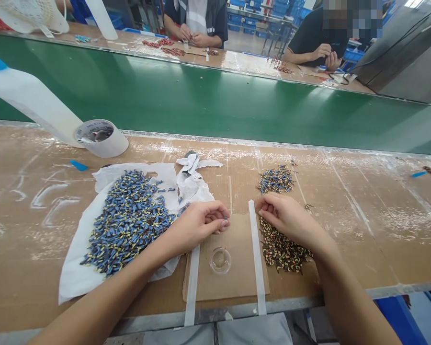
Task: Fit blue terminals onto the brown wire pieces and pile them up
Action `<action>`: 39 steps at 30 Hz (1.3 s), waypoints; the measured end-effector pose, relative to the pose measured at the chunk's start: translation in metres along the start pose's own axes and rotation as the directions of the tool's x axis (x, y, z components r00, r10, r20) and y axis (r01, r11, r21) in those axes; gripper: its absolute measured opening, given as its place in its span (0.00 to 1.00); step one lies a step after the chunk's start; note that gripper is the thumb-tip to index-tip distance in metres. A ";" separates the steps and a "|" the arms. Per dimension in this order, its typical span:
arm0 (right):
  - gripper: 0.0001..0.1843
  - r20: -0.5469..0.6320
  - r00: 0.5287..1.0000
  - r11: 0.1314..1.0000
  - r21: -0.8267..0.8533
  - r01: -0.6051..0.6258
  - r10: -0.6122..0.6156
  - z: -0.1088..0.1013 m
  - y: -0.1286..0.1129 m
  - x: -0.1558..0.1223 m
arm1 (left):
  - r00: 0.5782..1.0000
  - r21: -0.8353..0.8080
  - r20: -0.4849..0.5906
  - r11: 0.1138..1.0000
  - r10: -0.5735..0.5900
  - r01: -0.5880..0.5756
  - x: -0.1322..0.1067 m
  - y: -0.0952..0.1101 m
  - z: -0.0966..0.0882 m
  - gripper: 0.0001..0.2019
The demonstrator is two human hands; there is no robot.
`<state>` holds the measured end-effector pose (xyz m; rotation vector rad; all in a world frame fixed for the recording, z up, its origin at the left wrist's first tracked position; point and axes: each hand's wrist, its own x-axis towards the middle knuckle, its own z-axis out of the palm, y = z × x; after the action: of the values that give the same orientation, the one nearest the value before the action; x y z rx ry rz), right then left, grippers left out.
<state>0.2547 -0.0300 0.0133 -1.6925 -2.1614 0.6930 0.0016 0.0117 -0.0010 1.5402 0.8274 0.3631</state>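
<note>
left hand [201,224]: fingers pinched on a tiny part [225,222], barely legible. right hand [285,218]: fingers bunched together atop brown pile [282,251] at 4 o'clock, contents unclear. risk: a slipped part lands in blue pile [129,223], 9 o'clock, mixing stock.

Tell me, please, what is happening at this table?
A person works at a bench with both hands at a taped cardboard sheet. The left hand is curled beside a big pile of blue parts on a white bag; the right hand is pinched above a pile of dark parts. Whether either holds a part is too small to tell. A clear dish stands on the sheet. Across the green belt, two other people handle small parts.
</note>
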 end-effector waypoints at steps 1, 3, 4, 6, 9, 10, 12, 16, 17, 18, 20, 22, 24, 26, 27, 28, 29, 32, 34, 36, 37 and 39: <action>0.07 -0.013 1.000 1.000 0.014 -0.004 0.004 0.001 -0.001 0.001 | 1.000 -0.001 -0.001 1.000 0.002 -0.002 0.000 0.000 0.000 0.05; 0.08 -0.038 0.999 0.999 0.042 -0.002 0.004 0.001 -0.001 0.004 | 1.000 -0.003 0.002 1.000 0.002 -0.002 -0.001 0.001 0.000 0.05; 0.09 -0.050 0.999 0.999 0.052 0.002 0.001 0.001 -0.001 0.004 | 1.000 -0.004 0.003 1.000 0.002 -0.002 -0.001 0.001 0.000 0.05; 0.09 -0.071 0.997 0.997 0.073 0.000 0.006 0.000 0.000 0.005 | 1.000 -0.001 0.004 1.000 0.006 -0.006 -0.001 0.000 -0.001 0.05; 0.09 -0.047 0.998 0.978 0.207 -0.033 0.044 -0.002 0.000 0.005 | 1.000 0.009 -0.006 1.000 0.014 -0.014 -0.002 0.000 0.000 0.06; 0.09 -0.021 0.999 0.958 0.286 -0.038 0.046 -0.002 -0.001 0.004 | 1.000 0.010 -0.012 1.000 0.013 -0.013 -0.002 0.000 0.000 0.06; 0.11 0.020 1.000 0.901 0.434 -0.021 0.014 -0.003 -0.004 0.003 | 0.999 0.008 -0.035 1.000 0.011 -0.010 -0.002 0.000 0.001 0.07; 0.11 -0.036 0.999 0.872 0.488 0.048 -0.035 0.002 -0.013 0.003 | 0.996 0.067 -0.079 0.997 0.031 -0.026 -0.002 0.001 0.002 0.09; 0.10 -0.049 0.998 0.878 0.476 0.054 -0.035 0.005 -0.016 0.004 | 0.996 0.091 -0.085 0.995 0.042 -0.035 -0.002 0.002 0.001 0.09; 0.10 -0.052 0.998 0.879 0.473 0.060 -0.040 0.007 -0.018 0.004 | 0.995 0.115 -0.088 0.992 0.054 -0.043 -0.003 0.002 0.001 0.09; 0.11 -0.052 0.997 0.862 0.501 0.076 -0.058 0.013 -0.023 0.005 | 0.993 0.153 -0.094 0.987 0.067 -0.052 -0.003 0.002 0.001 0.10; 0.12 -0.047 0.997 0.831 0.551 0.082 -0.068 0.017 -0.027 0.006 | 0.991 0.202 -0.110 0.978 0.078 -0.055 -0.004 0.003 0.000 0.10; 0.12 -0.039 0.998 0.799 0.599 0.062 -0.049 0.021 -0.030 0.006 | 0.983 0.289 -0.140 0.955 0.115 -0.071 -0.005 0.004 0.000 0.09; 0.12 -0.019 1.000 0.762 0.647 0.021 -0.011 0.023 -0.031 0.006 | 0.968 0.387 -0.169 0.916 0.186 -0.109 -0.005 0.005 0.001 0.08; 0.12 -0.010 1.000 0.739 0.673 -0.002 0.012 0.025 -0.032 0.006 | 0.959 0.428 -0.177 0.894 0.223 -0.130 -0.006 0.005 0.001 0.07; 0.11 0.000 0.999 0.717 0.697 -0.025 0.035 0.026 -0.032 0.006 | 0.950 0.460 -0.182 0.876 0.255 -0.147 -0.006 0.005 0.001 0.07; 0.11 0.009 0.998 0.696 0.717 -0.046 0.056 0.027 -0.032 0.006 | 0.942 0.485 -0.185 0.860 0.281 -0.161 -0.006 0.004 0.002 0.07; 0.10 0.025 0.993 0.648 0.756 -0.092 0.112 0.029 -0.033 0.006 | 0.919 0.544 -0.192 0.816 0.346 -0.194 -0.006 0.002 0.004 0.06; 0.09 0.024 0.989 0.618 0.778 -0.110 0.147 0.031 -0.036 0.007 | 0.901 0.574 -0.195 0.790 0.388 -0.216 -0.006 0.000 0.006 0.05; 0.09 0.021 0.984 0.581 0.804 -0.122 0.178 0.033 -0.039 0.007 | 0.886 0.592 -0.198 0.772 0.419 -0.232 -0.006 0.000 0.007 0.06; 0.09 0.019 0.982 0.563 0.817 -0.125 0.190 0.034 -0.040 0.007 | 0.881 0.596 -0.197 0.766 0.430 -0.241 -0.006 -0.001 0.007 0.06; 0.09 0.010 0.978 0.541 0.832 -0.123 0.207 0.037 -0.043 0.008 | 0.874 0.599 -0.191 0.758 0.447 -0.257 -0.006 0.000 0.007 0.06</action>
<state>0.1981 -0.0372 0.0059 -1.3189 -1.2138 1.3865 0.0019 0.0022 -0.0010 2.2508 0.9414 0.7197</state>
